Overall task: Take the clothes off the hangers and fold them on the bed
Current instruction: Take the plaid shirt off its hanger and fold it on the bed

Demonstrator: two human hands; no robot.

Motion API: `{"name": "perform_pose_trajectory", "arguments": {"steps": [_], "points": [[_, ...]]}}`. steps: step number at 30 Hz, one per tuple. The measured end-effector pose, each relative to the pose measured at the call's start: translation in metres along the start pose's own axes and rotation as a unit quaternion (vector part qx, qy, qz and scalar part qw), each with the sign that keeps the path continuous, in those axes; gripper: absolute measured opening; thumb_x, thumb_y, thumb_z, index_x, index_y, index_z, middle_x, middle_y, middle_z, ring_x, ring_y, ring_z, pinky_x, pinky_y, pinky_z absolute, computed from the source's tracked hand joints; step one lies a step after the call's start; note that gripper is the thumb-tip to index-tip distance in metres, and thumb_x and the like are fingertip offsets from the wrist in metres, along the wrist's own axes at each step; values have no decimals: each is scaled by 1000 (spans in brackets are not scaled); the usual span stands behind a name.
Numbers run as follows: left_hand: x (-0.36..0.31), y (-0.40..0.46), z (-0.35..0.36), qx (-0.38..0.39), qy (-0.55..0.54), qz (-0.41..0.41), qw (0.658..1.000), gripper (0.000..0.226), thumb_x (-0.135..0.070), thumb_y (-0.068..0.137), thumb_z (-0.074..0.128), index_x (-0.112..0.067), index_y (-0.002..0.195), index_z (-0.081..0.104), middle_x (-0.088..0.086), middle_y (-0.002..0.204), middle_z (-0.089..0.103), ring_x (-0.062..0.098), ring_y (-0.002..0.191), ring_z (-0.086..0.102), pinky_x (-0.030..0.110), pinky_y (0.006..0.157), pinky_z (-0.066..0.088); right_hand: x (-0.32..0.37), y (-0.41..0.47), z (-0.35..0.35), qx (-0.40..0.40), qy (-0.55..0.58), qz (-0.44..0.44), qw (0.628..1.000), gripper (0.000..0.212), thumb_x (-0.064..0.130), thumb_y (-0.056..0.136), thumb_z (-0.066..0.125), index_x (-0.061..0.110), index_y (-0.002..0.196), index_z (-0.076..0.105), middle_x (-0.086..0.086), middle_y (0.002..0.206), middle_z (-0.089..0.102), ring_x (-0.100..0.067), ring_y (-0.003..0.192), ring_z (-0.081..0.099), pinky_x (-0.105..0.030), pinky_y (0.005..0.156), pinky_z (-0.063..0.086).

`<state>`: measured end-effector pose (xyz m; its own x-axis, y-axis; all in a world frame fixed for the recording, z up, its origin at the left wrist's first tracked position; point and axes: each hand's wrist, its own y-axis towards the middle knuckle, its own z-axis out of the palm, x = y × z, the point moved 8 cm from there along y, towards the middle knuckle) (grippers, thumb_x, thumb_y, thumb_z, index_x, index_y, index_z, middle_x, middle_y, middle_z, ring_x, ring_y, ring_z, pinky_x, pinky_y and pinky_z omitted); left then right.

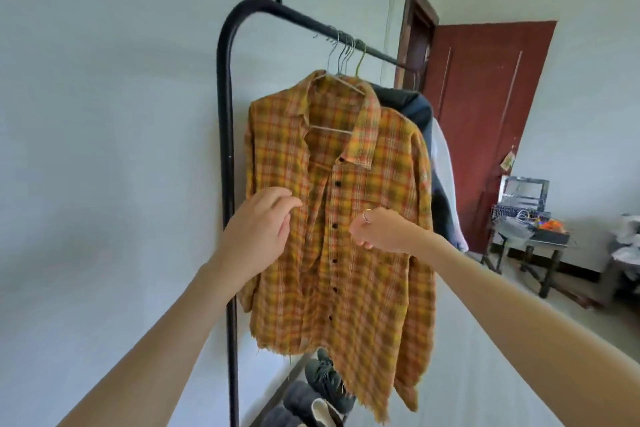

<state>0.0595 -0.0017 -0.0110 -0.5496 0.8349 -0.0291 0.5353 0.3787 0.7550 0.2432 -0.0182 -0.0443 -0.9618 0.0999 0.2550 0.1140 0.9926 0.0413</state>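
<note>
A yellow and orange plaid shirt (pixel 367 288) hangs on a wire hanger (pixel 341 80) from a black clothes rack (pixel 225 149). Its top buttons are undone and the lower ones are fastened. My left hand (pixel 259 229) pinches the shirt's left front panel at chest height. My right hand (pixel 384 229), with a ring on one finger, is curled shut against the right front panel near the pocket; I see no fabric held in it. Behind the shirt hang a dark jacket (pixel 417 107) and a white garment (pixel 446 156) on other hangers.
Shoes (pixel 327 378) sit on the floor under the rack. A pale wall is close on the left. At the right a red-brown door (pixel 485 107) stands open, with a small cluttered table (pixel 533 236) beside it. A white flat surface (pixel 485 364) lies below my right arm.
</note>
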Motion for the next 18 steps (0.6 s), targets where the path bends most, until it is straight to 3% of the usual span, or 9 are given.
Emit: {"name": "perform_pose_trajectory", "arguments": {"steps": [1,3,4,6,8,10,14,18], "points": [[-4,21,-9,-23,31,19,999,26,-6,89,56,-8,114,64,10,120,59,26,114,57,36,97,44,-2,4,-27,-52,-18,-17,998,54,75,76,25,28,75,50,0,86,59,-15,81,55,-3,57,43],[-5,52,-23,-52,89,33,994,29,-6,87,56,-7,116,62,14,126,56,32,125,48,45,103,37,-5,14,-65,-126,-85,-30,988,37,46,98,31,29,68,44,1,76,51,-19,79,49,-13,54,44],[-5,72,-33,-66,115,37,990,31,-7,87,56,-6,118,60,15,130,53,34,130,43,48,107,32,-10,17,-88,-155,-77,-6,985,33,33,100,32,26,71,47,2,74,49,-21,80,49,-15,58,42],[-4,103,-49,-82,174,35,981,38,-10,87,55,-7,125,55,17,140,45,37,138,30,55,112,21,-14,25,-114,-189,-92,21,977,29,23,100,32,15,94,59,0,84,54,-23,87,52,-29,76,43],[0,130,-64,-95,233,25,967,47,-13,88,54,-8,135,46,17,149,32,38,142,16,58,113,7,-12,31,-140,-261,-109,12,959,30,19,100,35,7,114,58,-3,101,58,-22,93,54,-32,79,44],[6,150,-80,-115,285,8,952,56,-16,88,54,-9,142,37,17,155,19,39,144,5,59,112,-4,-12,35,-161,-323,-93,20,942,31,19,97,39,11,122,55,-6,114,56,-26,104,52,-39,85,46],[32,166,-95,-116,317,-57,940,68,-20,91,50,-10,149,17,17,157,-1,38,144,-8,58,110,-11,-18,61,-169,-297,-119,62,946,51,16,94,42,10,143,31,-11,140,41,-30,129,37,-45,100,38],[54,168,-88,-91,305,-92,943,70,-21,92,47,-9,150,8,18,156,-9,38,143,-11,55,114,-5,-29,89,-163,-248,-126,116,954,52,16,94,42,9,144,25,-14,139,39,-34,127,38,-52,98,37]]}}
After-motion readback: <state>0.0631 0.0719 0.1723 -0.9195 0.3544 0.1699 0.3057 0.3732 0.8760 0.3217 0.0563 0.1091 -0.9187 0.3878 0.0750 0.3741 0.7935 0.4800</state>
